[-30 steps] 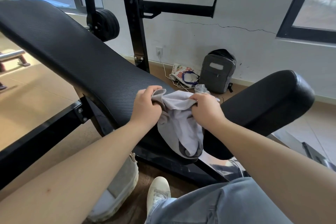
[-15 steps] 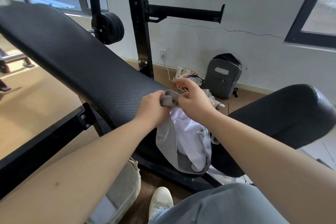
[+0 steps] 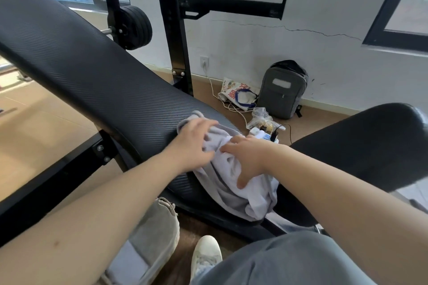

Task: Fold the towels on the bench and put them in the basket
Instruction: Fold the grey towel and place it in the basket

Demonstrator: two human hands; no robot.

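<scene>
At the lower end of the black ribbed padded desk [image 3: 92, 76], a crumpled pale grey terry towel [image 3: 254, 201] hangs lengthwise over the near edge. Left hand [image 3: 192, 146] rests on its top corner, right hand [image 3: 250, 157] just below. Both are spread flat, apparently gripping nothing, though the view is blurred.

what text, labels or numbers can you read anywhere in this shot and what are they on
No text here can be read with certainty.
Printed bag on the floor by the wall: large red characters, too blurred to read.
Grey backpack: a pale patch on its front shows no lettering.
</scene>
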